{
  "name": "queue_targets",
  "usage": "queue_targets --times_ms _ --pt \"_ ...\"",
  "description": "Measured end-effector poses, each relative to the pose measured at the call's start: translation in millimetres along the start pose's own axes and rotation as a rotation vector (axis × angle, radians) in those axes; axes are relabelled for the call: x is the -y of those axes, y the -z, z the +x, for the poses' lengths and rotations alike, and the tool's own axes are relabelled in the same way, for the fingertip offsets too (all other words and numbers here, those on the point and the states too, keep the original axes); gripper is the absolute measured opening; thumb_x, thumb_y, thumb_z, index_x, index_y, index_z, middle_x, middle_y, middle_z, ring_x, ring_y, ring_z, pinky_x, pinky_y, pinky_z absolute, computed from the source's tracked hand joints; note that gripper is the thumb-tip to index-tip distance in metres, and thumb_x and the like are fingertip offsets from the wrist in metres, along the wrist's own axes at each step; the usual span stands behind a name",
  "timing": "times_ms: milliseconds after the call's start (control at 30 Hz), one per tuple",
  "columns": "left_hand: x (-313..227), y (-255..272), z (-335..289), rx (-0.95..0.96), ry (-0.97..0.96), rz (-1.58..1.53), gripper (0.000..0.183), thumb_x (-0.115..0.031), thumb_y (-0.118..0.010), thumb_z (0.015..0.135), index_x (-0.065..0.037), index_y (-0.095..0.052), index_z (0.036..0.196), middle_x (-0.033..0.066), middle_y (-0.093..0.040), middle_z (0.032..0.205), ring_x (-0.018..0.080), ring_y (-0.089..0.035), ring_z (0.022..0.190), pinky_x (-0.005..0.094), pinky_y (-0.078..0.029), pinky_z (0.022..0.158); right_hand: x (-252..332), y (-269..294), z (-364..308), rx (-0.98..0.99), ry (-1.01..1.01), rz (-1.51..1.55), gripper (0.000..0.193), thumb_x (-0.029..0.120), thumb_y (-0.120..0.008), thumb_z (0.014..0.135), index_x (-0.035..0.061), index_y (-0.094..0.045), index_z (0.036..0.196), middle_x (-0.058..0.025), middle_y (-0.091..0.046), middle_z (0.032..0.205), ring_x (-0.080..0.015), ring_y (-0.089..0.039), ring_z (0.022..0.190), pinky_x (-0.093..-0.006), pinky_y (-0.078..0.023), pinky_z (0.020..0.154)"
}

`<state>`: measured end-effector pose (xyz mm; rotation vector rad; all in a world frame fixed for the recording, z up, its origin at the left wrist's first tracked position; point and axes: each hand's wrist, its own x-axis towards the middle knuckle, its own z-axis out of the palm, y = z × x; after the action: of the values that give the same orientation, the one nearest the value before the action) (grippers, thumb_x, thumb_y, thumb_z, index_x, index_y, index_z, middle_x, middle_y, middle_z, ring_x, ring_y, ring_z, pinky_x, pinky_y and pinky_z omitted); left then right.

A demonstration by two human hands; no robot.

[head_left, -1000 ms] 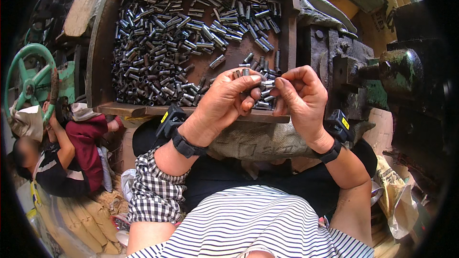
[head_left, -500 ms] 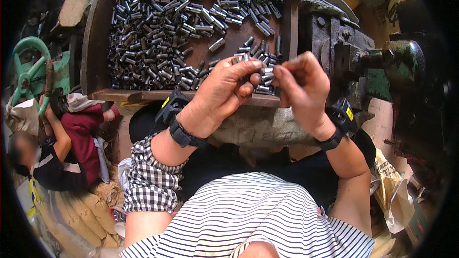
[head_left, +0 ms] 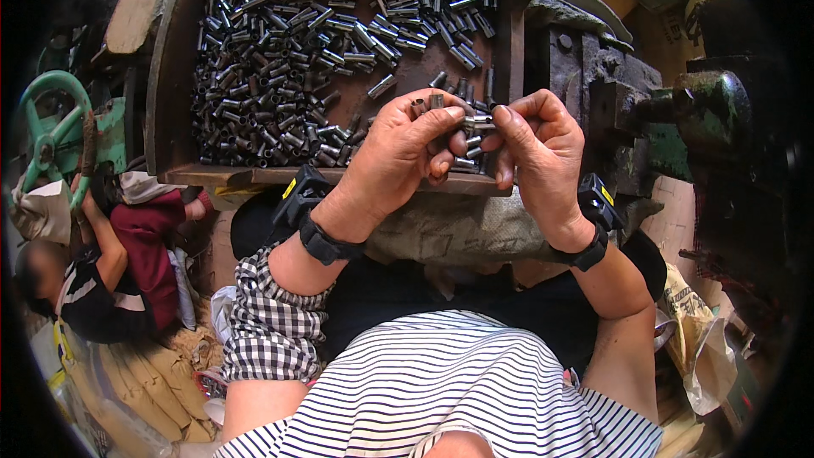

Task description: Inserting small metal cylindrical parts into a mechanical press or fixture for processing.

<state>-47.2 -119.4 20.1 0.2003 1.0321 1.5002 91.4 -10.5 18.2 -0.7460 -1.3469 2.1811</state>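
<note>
Over the brown tray [head_left: 203, 175], the left hand [head_left: 397, 153] clamped metal tubes [head_left: 437, 102] in its fingers; the right hand [head_left: 543, 146], blurred earlier, had steadied, its finger grip unclear

pale, uneven light falls over 1 green handwheel [head_left: 47, 146] at far left, a wooden plank [head_left: 146, 4] at upper left, a dark, grimy machine [head_left: 719, 114] with green patches at right, a strip of pale tan floor [head_left: 675, 225] beside that machine, and 1 crumpled paper sack [head_left: 710, 365] lower down.

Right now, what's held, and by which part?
Left hand: small metal tubes, held below their exposed ends. Right hand: can't tell whether it holds one.
</note>
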Motion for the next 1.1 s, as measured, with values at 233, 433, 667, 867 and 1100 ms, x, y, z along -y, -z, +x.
queue_targets --times_ms 233,433,667,867,1100 --pt "7.1 2.8 2.5 -0.031 0.058 -0.111 0.012 -0.014 -0.056 0.090 -0.004 -0.055 0.097 0.0026 -0.059 0.068 0.0024 -0.048 0.042 0.0113 -0.038 0.036 -1.5 -6.8 -4.8 -0.057 0.077 -0.094 0.014 0.006 -0.062 0.086 0.0000 -0.049 0.085 -0.0085 -0.061 0.067 -0.0058 -0.053 0.044 -0.0165 -0.041 0.037" --pt "4.1 3.3 -2.8 -0.040 0.177 -0.261 0.009 -0.012 -0.055 0.091 -0.003 -0.055 0.094 0.0028 -0.059 0.068 0.0015 -0.046 0.040 0.0097 -0.036 0.034 -12.6 -0.5 -6.8 -0.039 0.448 -0.533 0.017 0.002 -0.069 0.079 -0.0013 -0.052 0.082 -0.0082 -0.059 0.065 -0.0097 -0.057 0.049 -0.0210 -0.042 0.041" --pt "4.9 0.8 -2.4 -0.038 0.164 -0.151 0.010 -0.015 -0.054 0.092 -0.005 -0.055 0.092 0.0029 -0.059 0.067 0.0026 -0.048 0.040 0.0117 -0.037 0.036 -8.1 3.2 -0.9 0.064 0.462 -0.607 0.016 0.001 -0.069 0.079 -0.0011 -0.053 0.082 -0.0074 -0.059 0.063 -0.0090 -0.056 0.046 -0.0201 -0.041 0.039" --pt "-2.2 -4.4 -5.4 0.147 0.040 0.061 0.020 -0.024 -0.056 0.092 -0.003 -0.054 0.092 0.0059 -0.060 0.067 0.0081 -0.053 0.043 0.0160 -0.042 0.040 8.6 7.8 7.5 0.109 -0.093 0.068 0.015 0.012 -0.062 0.087 0.0021 -0.051 0.081 -0.0085 -0.060 0.061 -0.0061 -0.050 0.037 -0.0156 -0.037 0.032" --pt "1.4 -2.4 0.2 0.175 -0.064 0.001 0.023 -0.020 -0.060 0.089 0.000 -0.056 0.101 0.0089 -0.064 0.080 0.0102 -0.062 0.062 0.0194 -0.051 0.053 4.5 10.6 1.4 0.043 -0.069 0.111 0.015 0.012 -0.061 0.088 0.0022 -0.050 0.085 -0.0096 -0.061 0.062 -0.0060 -0.049 0.037 -0.0157 -0.037 0.033"
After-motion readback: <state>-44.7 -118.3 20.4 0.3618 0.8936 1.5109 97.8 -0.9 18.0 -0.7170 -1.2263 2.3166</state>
